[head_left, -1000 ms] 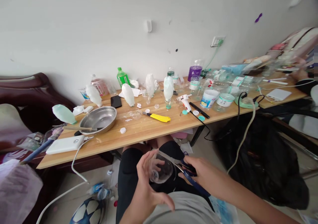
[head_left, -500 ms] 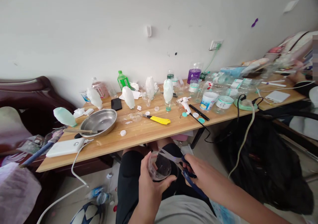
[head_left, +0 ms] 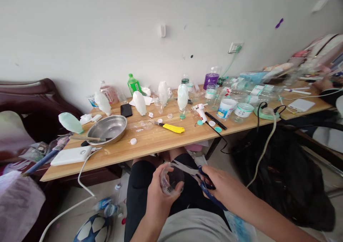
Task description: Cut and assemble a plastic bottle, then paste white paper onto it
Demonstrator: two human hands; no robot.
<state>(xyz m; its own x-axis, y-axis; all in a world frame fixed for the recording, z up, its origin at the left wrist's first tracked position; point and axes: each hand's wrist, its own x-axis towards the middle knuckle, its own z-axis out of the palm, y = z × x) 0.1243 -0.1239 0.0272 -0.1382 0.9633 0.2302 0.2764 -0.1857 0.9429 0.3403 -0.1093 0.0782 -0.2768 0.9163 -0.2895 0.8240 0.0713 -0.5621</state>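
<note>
Over my lap, my left hand (head_left: 158, 188) grips a clear cut plastic bottle piece (head_left: 173, 180), its round open end facing up, the thumb across its near rim. My right hand (head_left: 214, 179) is closed round the dark blue handles of a pair of scissors (head_left: 187, 169). The parted blades point left and lie at the far rim of the plastic piece; whether one is inside the wall I cannot tell. In front, on the wooden table (head_left: 155, 145), lie a yellow utility knife (head_left: 173, 128) and a white glue gun (head_left: 200, 112).
A metal bowl (head_left: 114, 126) and white power bank (head_left: 71, 155) stand on the left. Several wrapped bottle shapes, a green bottle (head_left: 133, 84) and a paper-labelled tub (head_left: 226, 108) stand farther back. Cables run near a power strip (head_left: 266, 112). A ball (head_left: 93, 229) lies on the floor; a co-worker's hand (head_left: 323, 84) is far right.
My left thumb has drawn in against the plastic piece. The scissors have shifted slightly right, and the whole view has moved a little.
</note>
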